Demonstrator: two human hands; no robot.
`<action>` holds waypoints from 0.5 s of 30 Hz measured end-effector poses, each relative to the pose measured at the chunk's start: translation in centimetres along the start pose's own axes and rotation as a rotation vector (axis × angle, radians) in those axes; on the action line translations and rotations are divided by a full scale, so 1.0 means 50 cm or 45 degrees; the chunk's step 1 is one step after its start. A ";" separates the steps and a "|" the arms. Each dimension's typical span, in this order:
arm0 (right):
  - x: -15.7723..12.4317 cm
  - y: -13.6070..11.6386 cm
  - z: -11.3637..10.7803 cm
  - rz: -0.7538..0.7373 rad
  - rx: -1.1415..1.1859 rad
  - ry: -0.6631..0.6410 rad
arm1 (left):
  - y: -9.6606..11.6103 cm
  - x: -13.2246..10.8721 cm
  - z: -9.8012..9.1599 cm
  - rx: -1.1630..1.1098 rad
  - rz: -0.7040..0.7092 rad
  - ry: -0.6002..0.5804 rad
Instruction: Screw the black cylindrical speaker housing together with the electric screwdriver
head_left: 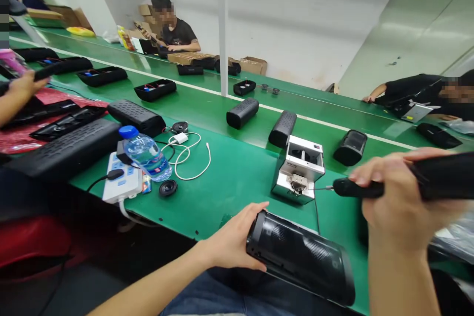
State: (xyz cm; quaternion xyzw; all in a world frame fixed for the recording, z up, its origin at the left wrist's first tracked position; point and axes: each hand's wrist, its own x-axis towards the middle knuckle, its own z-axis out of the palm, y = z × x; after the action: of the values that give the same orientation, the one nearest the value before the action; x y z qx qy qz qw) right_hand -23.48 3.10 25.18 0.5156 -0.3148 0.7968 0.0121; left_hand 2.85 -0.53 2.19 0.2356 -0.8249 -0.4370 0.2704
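Observation:
My left hand grips the end of a black portable speaker, thumb below and fingers over the top. The speaker lies tilted at the table's front edge, its glossy face with two perforated areas turned up. My right hand is wrapped round a black electric screwdriver, held level above the table. The screwdriver's thin bit points left, its tip at the front of a silver screw feeder. I cannot tell whether a screw is on the tip.
A water bottle, a power strip, a white cable and a loose speaker driver lie to the left. Speaker bodies stand along the green line. A co-worker's hand is at far left; other people sit across.

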 end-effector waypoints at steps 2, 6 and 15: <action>0.004 0.029 0.036 -0.004 -0.027 -0.116 | -0.017 0.000 0.015 -0.060 0.024 0.017; 0.006 0.064 0.070 0.097 -0.100 -0.169 | -0.032 -0.004 0.031 -0.132 -0.002 -0.003; 0.022 0.077 0.086 0.190 -0.251 -0.067 | -0.021 0.004 0.033 -0.159 -0.014 0.009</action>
State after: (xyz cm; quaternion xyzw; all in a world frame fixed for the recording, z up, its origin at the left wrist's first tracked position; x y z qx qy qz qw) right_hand -21.82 -2.51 25.37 0.5078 -0.4294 0.7468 -0.0047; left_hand 1.80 -0.19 0.57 0.2243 -0.7936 -0.4883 0.2853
